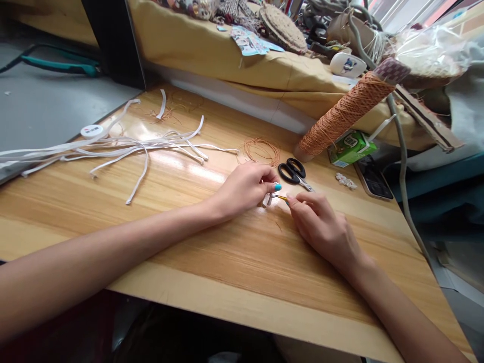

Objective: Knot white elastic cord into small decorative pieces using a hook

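Observation:
My left hand (245,187) rests on the wooden table (212,252), fingers pinched on a small white piece (269,198) with thin orange thread. My right hand (319,224) lies just to its right, fingers closed on a thin yellow tool (282,198) whose tip meets the white piece. A loose coil of orange thread (260,150) lies just beyond my left hand. Black-handled scissors (294,172) lie shut beyond the fingertips.
Several white cords (124,148) spread over the table's left, beside a white round disc (91,131). A tilted cone of orange thread (346,113), a green box (351,147), a phone (373,177) and small white beads (346,180) sit at right. Cluttered cloth-covered shelf (227,55) behind.

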Tool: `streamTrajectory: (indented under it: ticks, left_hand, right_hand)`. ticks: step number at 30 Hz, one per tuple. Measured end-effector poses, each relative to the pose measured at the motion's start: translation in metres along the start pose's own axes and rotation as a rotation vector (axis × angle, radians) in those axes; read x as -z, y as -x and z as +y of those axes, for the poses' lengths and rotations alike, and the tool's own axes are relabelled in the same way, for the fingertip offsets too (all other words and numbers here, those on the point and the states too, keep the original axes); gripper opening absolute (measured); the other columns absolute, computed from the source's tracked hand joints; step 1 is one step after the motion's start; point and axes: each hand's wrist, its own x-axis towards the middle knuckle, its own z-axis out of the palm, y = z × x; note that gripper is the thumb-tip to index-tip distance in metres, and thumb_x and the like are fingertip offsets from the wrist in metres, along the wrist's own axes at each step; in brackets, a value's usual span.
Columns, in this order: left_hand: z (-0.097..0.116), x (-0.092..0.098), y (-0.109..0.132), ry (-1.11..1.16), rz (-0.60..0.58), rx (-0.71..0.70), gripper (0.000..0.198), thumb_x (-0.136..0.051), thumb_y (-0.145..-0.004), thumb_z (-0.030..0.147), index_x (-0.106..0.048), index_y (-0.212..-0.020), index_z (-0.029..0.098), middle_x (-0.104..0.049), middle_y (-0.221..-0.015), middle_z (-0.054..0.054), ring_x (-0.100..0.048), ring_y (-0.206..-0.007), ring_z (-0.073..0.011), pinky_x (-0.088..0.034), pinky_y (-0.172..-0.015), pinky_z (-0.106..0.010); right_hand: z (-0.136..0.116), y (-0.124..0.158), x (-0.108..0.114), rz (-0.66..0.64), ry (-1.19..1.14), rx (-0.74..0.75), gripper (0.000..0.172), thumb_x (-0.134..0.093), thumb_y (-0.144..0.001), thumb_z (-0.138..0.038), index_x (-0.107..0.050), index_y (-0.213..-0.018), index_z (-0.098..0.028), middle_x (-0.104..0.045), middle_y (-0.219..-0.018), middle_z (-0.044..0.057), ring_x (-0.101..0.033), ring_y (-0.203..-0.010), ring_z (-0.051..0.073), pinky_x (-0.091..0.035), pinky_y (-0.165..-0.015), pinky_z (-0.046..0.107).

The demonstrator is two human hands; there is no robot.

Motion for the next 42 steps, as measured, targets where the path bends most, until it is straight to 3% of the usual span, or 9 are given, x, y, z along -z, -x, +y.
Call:
streamTrajectory:
  ticks: [5,10,15,19,24,29,33,42]
  left_hand:
    - [-0.002,-0.002,0.0,-0.005,-0.009,-0.02,0.01,-0.054,-0.073,0.006,-0.059,-0.069,0.013,-0.058,-0.065,0.0,-0.05,-0.066,-0.0114,-0.039,-0.064,-0.024]
    - [-0.003,-0.004,0.001,-0.052,-0.017,-0.051,0.009,-0.054,-0.074,0.008,-0.058,-0.068,0.013,-0.058,-0.066,0.0,-0.05,-0.069,-0.0125,-0.038,-0.066,-0.025]
    - [-0.004,-0.004,0.001,-0.075,-0.004,-0.066,0.009,-0.054,-0.075,0.008,-0.058,-0.069,0.013,-0.059,-0.068,-0.001,-0.049,-0.071,-0.0134,-0.037,-0.067,-0.025]
    - [-0.004,-0.004,0.001,-0.08,-0.011,-0.073,0.009,-0.054,-0.075,0.008,-0.058,-0.069,0.013,-0.059,-0.069,-0.002,-0.049,-0.072,-0.0137,-0.037,-0.067,-0.025]
    - [-0.007,-0.005,0.002,-0.113,-0.004,-0.101,0.009,-0.053,-0.075,0.009,-0.058,-0.068,0.013,-0.06,-0.071,-0.002,-0.049,-0.073,-0.0141,-0.036,-0.068,-0.026]
    - [-0.009,-0.005,0.001,-0.144,-0.001,-0.117,0.008,-0.053,-0.075,0.009,-0.058,-0.069,0.013,-0.06,-0.072,-0.003,-0.049,-0.073,-0.0144,-0.036,-0.067,-0.026]
    - [-0.007,-0.005,0.001,-0.149,-0.027,-0.103,0.009,-0.053,-0.075,0.009,-0.058,-0.069,0.013,-0.059,-0.069,-0.002,-0.049,-0.07,-0.0134,-0.036,-0.066,-0.025]
    - [-0.005,-0.005,0.001,-0.173,-0.036,-0.088,0.007,-0.055,-0.075,0.008,-0.059,-0.071,0.011,-0.06,-0.072,-0.003,-0.049,-0.071,-0.0127,-0.037,-0.067,-0.025]
  right_hand:
    - [0.003,-0.002,0.003,0.0,0.04,0.108,0.027,-0.048,-0.08,-0.008,-0.051,-0.106,-0.015,-0.063,-0.087,0.007,-0.061,-0.073,0.014,-0.046,-0.056,0.021]
    - [0.002,-0.004,0.005,0.056,0.08,0.175,0.029,-0.047,-0.08,-0.007,-0.053,-0.107,-0.015,-0.066,-0.075,0.005,-0.059,-0.062,0.014,-0.044,-0.055,0.024]
    - [-0.002,-0.008,0.006,0.047,0.173,0.075,0.022,-0.051,-0.079,-0.009,-0.056,-0.1,-0.016,-0.067,-0.084,0.006,-0.059,-0.074,0.017,-0.042,-0.062,0.027]
    - [-0.003,-0.01,0.005,0.066,0.252,0.003,0.018,-0.05,-0.08,-0.01,-0.057,-0.094,-0.017,-0.065,-0.077,0.005,-0.056,-0.069,0.018,-0.038,-0.06,0.029]
    - [-0.002,-0.01,0.003,0.036,0.269,0.053,0.015,-0.048,-0.081,-0.012,-0.054,-0.095,-0.017,-0.062,-0.069,0.003,-0.053,-0.062,0.016,-0.035,-0.058,0.028]
    - [0.0,-0.008,0.001,0.039,0.247,0.043,0.023,-0.054,-0.08,-0.023,-0.05,-0.101,-0.013,-0.064,-0.075,0.005,-0.055,-0.062,0.014,-0.037,-0.057,0.025]
    - [0.001,-0.007,0.001,0.019,0.175,0.065,0.012,-0.052,-0.081,-0.017,-0.052,-0.093,-0.016,-0.065,-0.075,0.001,-0.057,-0.063,0.011,-0.036,-0.055,0.021]
    - [0.001,-0.005,0.001,-0.022,0.112,0.116,0.015,-0.048,-0.082,-0.013,-0.059,-0.092,-0.01,-0.063,-0.07,0.004,-0.051,-0.055,0.012,-0.033,-0.048,0.023]
